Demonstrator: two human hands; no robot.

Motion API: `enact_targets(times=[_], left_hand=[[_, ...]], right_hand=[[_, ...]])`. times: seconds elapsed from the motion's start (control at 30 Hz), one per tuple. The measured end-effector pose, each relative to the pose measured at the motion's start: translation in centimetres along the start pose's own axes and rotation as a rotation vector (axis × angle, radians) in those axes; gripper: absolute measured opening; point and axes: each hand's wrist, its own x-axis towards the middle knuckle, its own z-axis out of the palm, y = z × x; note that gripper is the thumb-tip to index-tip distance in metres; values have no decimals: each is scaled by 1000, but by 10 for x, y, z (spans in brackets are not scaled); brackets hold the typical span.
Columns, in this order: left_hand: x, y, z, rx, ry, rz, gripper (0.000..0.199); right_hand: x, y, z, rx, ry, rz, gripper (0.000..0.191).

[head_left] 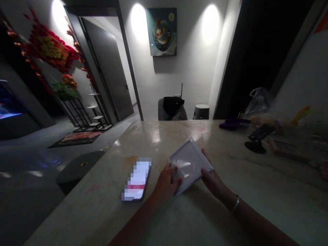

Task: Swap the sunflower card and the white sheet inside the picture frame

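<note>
A flat white box with a shiny, clear-looking top is tilted above the table, and both hands grip it. My left hand closes on its lower left edge, thumb lying over the front. At the right corner, my right hand is wrapped around the side, with some fingers hidden behind the box. A silver bracelet sits on the right wrist. Left of my left hand lies a phone, its lit screen blurred out.
The marble-look table runs away from me. Toward its right side are a phone stand, a purple item, a clear plastic bag and a wooden frame-like tray. A round stool stands at the left edge, a grey chair beyond the far edge.
</note>
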Motion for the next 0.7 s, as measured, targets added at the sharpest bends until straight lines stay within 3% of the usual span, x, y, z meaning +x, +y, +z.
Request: enact_targets(times=[0.13, 0.33, 0.4, 0.5, 0.6, 0.7], left_hand=[[-1, 4, -3, -86, -73, 25, 40], [-5, 13, -1, -112, -322, 59, 34], [-5, 15, -2, -118, -336, 31, 36], [-2, 12, -3, -195, -260, -40, 34], [3, 5, -5, -395, -204, -125, 34], [6, 5, -7, -650, -191, -244, 40]], right_hand=[[-3, 1, 3, -190, 90, -10, 90], [-3, -11, -1, -242, 252, -60, 72], [-4, -17, -3, -292, 294, -104, 67], [-7, -25, -6, -410, 352, -172, 67], [-10, -25, -7, -548, 241, -230, 74], [-11, -21, -2, -696, -12, -305, 75]])
